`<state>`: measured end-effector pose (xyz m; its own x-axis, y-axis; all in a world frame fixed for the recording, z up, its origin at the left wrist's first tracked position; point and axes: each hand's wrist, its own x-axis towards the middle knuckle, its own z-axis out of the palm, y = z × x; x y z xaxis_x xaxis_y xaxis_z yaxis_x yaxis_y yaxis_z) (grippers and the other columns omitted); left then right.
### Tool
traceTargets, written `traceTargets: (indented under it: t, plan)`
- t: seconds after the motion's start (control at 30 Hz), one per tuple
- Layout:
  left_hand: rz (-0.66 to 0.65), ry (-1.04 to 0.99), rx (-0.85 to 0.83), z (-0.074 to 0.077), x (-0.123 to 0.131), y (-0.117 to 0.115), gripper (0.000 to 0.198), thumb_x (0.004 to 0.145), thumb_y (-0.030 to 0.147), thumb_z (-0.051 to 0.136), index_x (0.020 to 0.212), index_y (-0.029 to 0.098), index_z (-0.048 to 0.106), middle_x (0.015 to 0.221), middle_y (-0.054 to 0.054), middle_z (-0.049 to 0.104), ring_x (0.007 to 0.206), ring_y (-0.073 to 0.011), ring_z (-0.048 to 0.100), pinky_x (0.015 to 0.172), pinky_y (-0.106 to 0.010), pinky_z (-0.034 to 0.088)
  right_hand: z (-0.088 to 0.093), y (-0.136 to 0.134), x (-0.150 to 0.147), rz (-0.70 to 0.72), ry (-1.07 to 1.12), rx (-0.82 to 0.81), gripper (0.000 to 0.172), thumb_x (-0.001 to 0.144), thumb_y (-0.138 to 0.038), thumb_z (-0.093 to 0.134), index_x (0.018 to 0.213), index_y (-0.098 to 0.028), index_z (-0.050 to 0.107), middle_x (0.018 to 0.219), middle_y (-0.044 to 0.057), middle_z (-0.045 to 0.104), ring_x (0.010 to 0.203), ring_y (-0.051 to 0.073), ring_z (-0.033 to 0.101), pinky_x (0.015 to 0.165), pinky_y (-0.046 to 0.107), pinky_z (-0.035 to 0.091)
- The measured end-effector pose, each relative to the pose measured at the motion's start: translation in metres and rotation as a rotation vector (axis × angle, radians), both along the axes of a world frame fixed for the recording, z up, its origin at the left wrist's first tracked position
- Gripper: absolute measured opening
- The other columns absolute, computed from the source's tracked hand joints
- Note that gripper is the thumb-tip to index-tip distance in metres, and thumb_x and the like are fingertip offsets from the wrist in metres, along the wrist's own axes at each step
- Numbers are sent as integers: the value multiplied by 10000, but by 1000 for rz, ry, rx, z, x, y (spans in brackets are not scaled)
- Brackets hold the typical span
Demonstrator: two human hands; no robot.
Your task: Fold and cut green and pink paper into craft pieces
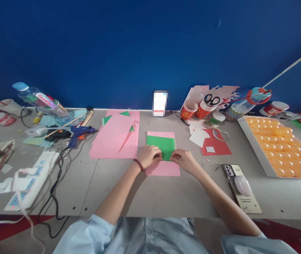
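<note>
A green sheet of paper (161, 143) lies over a larger pink sheet (163, 170), whose strips show above and below it. My left hand (150, 156), with a beaded bracelet on the wrist, has its fingers pinched at the green sheet's lower left edge. At the lower right corner of the same sheet, my right hand (184, 158) is closed with thumb and fingertips together. The very edge between the fingertips is partly hidden. A stack of pink paper (113, 137) with green scraps lies to the left.
At left are a blue glue gun (80, 134), a power strip (34, 181) with cords and a plastic bottle (39, 98). At right are red paper cups (188, 110), scissors (212, 100), red paper (216, 143), a phone (241, 188) and a tray of orange balls (258, 151).
</note>
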<state>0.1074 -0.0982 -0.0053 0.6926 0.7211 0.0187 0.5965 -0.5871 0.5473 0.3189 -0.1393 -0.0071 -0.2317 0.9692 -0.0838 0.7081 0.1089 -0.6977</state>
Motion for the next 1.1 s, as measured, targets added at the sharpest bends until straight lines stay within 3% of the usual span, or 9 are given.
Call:
traceTargets:
  t: [0.67, 1.1]
  plan:
    - [48, -22, -25, 2, 2, -1, 129, 812, 300, 668, 736, 199, 639, 744, 16, 630, 763, -163, 555, 720, -284, 348, 1, 4, -6, -19, -79, -11, 110, 698, -254, 662, 619, -190, 620, 629, -5, 584, 636, 138, 530, 574, 222, 356]
    - [-48, 43, -14, 5, 0, 3, 78, 843, 261, 637, 790, 205, 648, 766, 10, 628, 774, -164, 567, 728, -280, 360, 4, 2, -7, 16, -81, 3, 119, 711, -216, 657, 623, -190, 581, 651, -7, 579, 673, 143, 533, 620, 234, 369]
